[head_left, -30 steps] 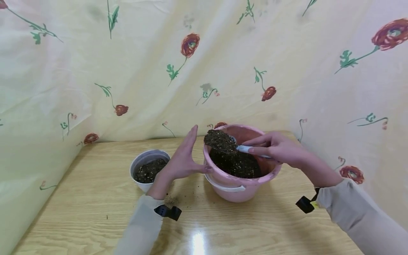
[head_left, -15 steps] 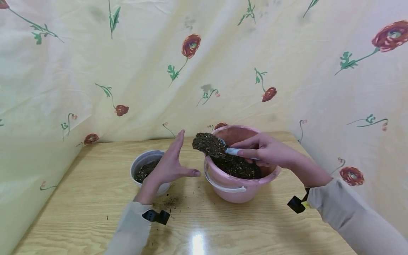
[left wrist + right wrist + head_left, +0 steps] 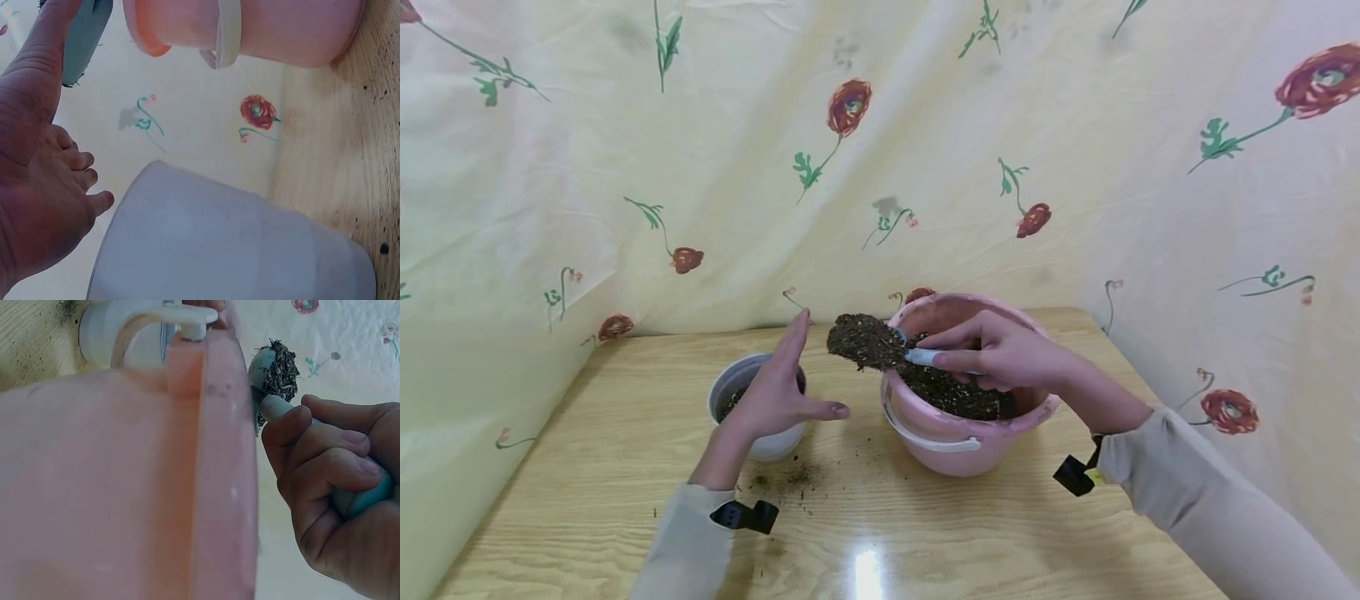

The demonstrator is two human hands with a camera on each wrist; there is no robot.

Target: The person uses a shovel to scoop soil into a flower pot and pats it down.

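My right hand [image 3: 1007,354] grips the pale blue handle of a small trowel [image 3: 922,357] above the pink bucket [image 3: 947,454]. Dark soil [image 3: 867,342] is heaped on its blade, which juts out past the bucket's left rim. In the right wrist view several fingers [image 3: 331,453] curl round the handle. My left hand [image 3: 767,400], thumb spread from straight fingers, hovers over the near side of a white plant pot [image 3: 778,446] and holds nothing. Some soil shows inside the pot; the hand hides part of it. The left wrist view shows the pot's wall [image 3: 231,244] below the palm.
Dark soil [image 3: 955,392] lies in the bucket, whose white handle [image 3: 932,442] hangs down in front. Spilled crumbs [image 3: 797,477] dot the wooden table [image 3: 587,467] near the pot. A flowered cloth [image 3: 737,192] hangs behind and along both sides.
My right hand has carried the loaded trowel left, from over the bucket to past its rim. My left hand has moved left, away from the bucket's rim to the pot.
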